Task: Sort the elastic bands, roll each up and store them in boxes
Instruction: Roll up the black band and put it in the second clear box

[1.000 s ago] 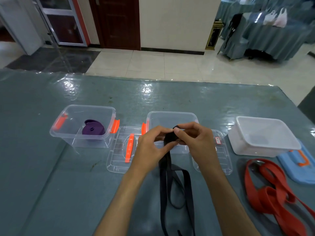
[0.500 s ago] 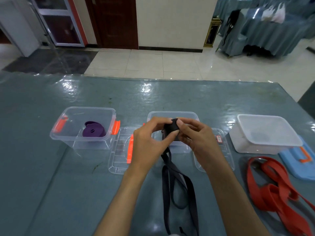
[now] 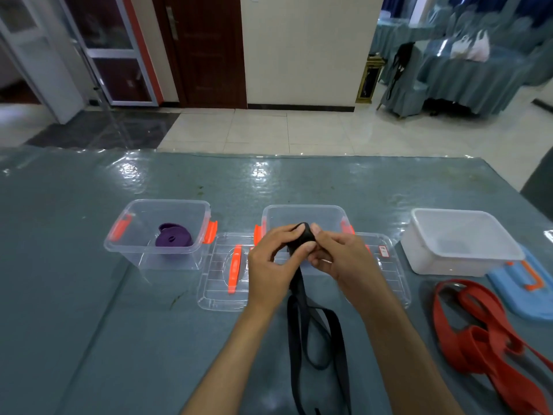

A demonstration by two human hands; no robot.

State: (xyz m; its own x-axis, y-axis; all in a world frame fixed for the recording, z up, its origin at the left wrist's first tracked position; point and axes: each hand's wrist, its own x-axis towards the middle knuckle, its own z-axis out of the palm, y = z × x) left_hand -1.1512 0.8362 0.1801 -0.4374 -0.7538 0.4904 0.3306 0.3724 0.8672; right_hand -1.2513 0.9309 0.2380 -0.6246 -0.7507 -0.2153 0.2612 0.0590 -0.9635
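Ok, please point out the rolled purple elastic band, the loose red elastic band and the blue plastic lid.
rolled purple elastic band (image 3: 173, 240), head view, coil top
loose red elastic band (image 3: 478, 339), head view, middle strands
blue plastic lid (image 3: 508, 290), head view, flat surface

A grey-blue table (image 3: 89, 295) under a shiny clear plastic cover fills the foreground. Beyond its far edge lies a pale tiled floor (image 3: 269, 133), with a darker stone patch (image 3: 98, 133) at the left. A dark wooden door (image 3: 209, 49) stands in a cream wall (image 3: 305, 46), beside a glass door with a white and red frame (image 3: 119, 55). At the far right, more tables draped in blue cloth (image 3: 466, 73); white plastic bags (image 3: 469, 47) rest on one.
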